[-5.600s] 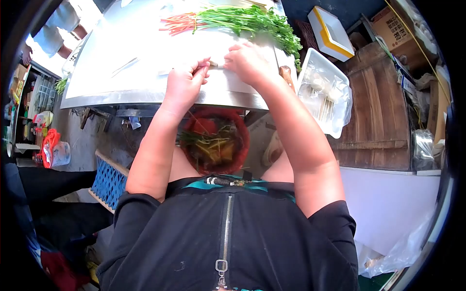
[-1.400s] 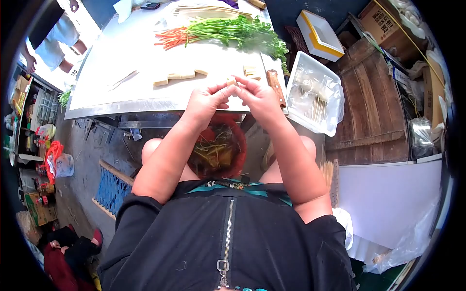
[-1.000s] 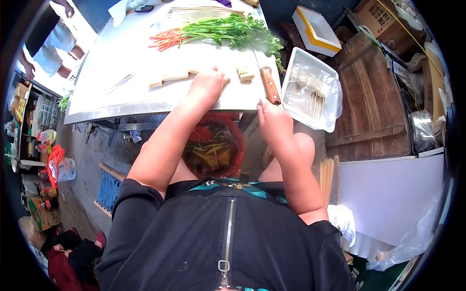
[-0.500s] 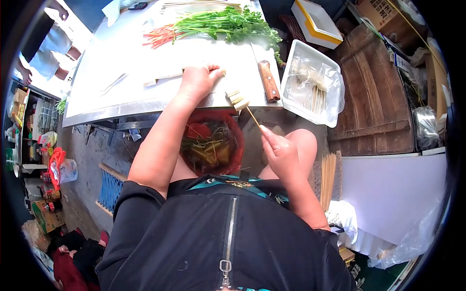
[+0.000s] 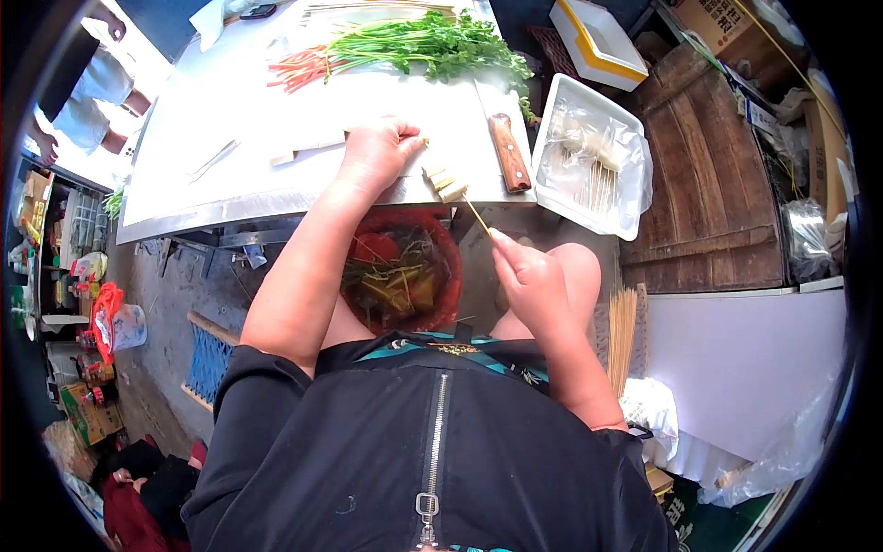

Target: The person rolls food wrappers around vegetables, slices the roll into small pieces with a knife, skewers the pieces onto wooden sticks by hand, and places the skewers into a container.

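Observation:
My right hand pinches the lower end of a thin wooden skewer in front of the table edge. Pale yellowish food pieces are threaded on its upper end. Over the white tabletop, my left hand is closed in a pinch, its fingertips just above and left of the skewered pieces. What sits in that pinch is too small to name. Partly hidden behind my left hand is a pale strip or blade with a light handle. A wooden-handled knife lies to the right, near the edge.
Green leafy stalks with reddish ends lie at the back. A white tray at right holds bagged skewers. Below the table stands a red basin with scraps. Bare skewers stand near my right arm. Other people appear at left.
My right hand has shifted slightly up and left, bringing the skewered pieces a little closer to my left fingertips. My left hand has barely moved.

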{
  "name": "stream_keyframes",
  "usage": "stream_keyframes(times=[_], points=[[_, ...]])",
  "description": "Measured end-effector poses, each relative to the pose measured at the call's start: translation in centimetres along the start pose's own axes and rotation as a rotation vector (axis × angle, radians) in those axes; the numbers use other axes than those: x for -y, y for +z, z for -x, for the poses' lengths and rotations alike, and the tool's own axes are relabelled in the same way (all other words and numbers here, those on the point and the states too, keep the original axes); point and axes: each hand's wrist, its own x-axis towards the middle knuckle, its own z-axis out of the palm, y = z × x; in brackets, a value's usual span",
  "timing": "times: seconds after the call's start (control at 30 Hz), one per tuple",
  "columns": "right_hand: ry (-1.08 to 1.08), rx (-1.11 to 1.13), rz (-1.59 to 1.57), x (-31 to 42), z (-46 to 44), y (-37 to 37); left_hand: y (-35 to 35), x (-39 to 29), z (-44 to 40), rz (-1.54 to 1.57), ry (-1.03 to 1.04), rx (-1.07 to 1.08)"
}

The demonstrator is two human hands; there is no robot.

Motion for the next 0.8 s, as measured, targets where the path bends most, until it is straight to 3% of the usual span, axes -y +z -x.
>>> stream_keyframes(times=[0.3,0.33,0.37,0.4,0.47,0.5,0.57,0.6,0.67,0.7,0.77,0.8], points=[[-0.065,-0.061,-0.037,-0.4,-3.6,2.1,-0.5,0.8,-0.4,0.031,0.091,0.093],[0.09,0.026,-0.08,0.0,-3.5,1.6,-0.6,0.9,-0.4,0.007,0.087,0.115],[0.089,0.026,-0.082,-0.1,-3.4,1.8,-0.9,0.7,-0.4,-0.019,0.084,0.138],[0.019,-0.067,-0.135,-0.5,-3.2,2.0,-1.0,0.5,-0.2,-0.021,0.086,0.139],[-0.044,-0.17,-0.188,-0.5,-2.6,1.9,-1.1,-0.5,0.6,0.413,-0.414,0.184],[-0.022,-0.152,-0.187,0.1,-2.1,1.5,-0.9,-1.6,1.4,0.41,-0.409,0.195],[-0.02,-0.109,-0.126,1.4,-1.1,1.0,-0.1,-3.7,3.8,1.32,-0.593,0.189],[-0.076,-0.069,-0.067,1.4,-0.7,1.4,0.5,-4.4,4.6,1.484,-0.501,0.229],[-0.099,0.013,0.038,1.9,0.6,0.2,1.7,-3.7,5.5,1.529,-0.43,0.229],[-0.077,-0.048,-0.009,1.4,1.7,-0.6,2.4,-3.1,5.9,1.575,-0.352,0.191],[-0.027,-0.302,-0.026,-0.8,3.6,-3.8,0.6,-4.3,6.3,1.624,-0.429,0.187],[-0.028,-0.502,-0.016,-5.6,5.1,-3.6,-0.4,-4.9,6.5,1.566,-0.463,0.139]])
